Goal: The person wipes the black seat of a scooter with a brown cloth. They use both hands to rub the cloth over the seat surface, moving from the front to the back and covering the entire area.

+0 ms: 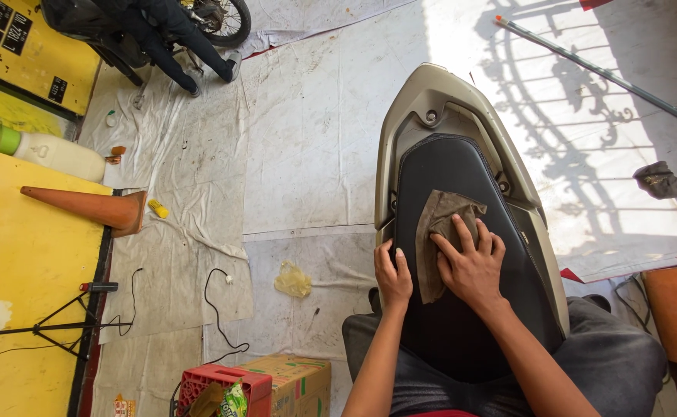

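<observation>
A scooter's rear end stands below me, with a black seat (446, 170) framed by a beige-grey tail body (423, 85). A brown-olive cloth (437, 224) lies on the seat. My right hand (471, 266) presses flat on the cloth with fingers spread. At the seat's left edge rests my left hand (392, 274), fingers curled over the rim, just beside the cloth. My knees in dark trousers (616, 363) straddle the seat.
White tarp (315, 139) covers the floor. At left lie an orange cone (84, 207), a white bottle (49, 152) and a black stand (53, 324). A red crate (226, 390) and cardboard box (296, 382) stand near bottom. A long pole (601, 73), a dark rag (659, 179) and a motorcycle (153, 27) are farther off.
</observation>
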